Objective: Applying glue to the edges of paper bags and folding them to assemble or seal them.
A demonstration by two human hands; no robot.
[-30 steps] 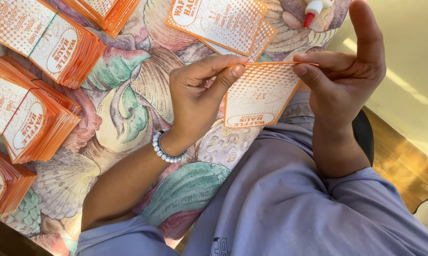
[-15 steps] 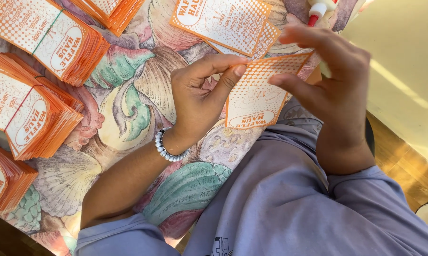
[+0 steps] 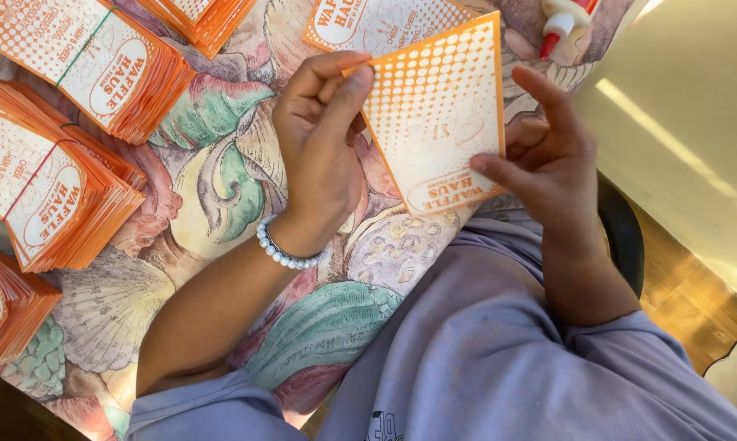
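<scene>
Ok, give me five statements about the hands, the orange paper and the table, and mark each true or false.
1. Both hands hold one orange-and-white paper sleeve. True: the left hand pinches its upper left edge and the right hand its lower right corner.
2. The left wrist is bare. False: it wears a bracelet of pale beads.
3. Stacks of orange sleeves lie on the cloth to the left. True.
4. The tablecloth is plain white. False: it carries a shell and leaf print in several colours.
5. The right hand grips the glue bottle. False: the red-tipped bottle lies untouched at the top edge.
</scene>
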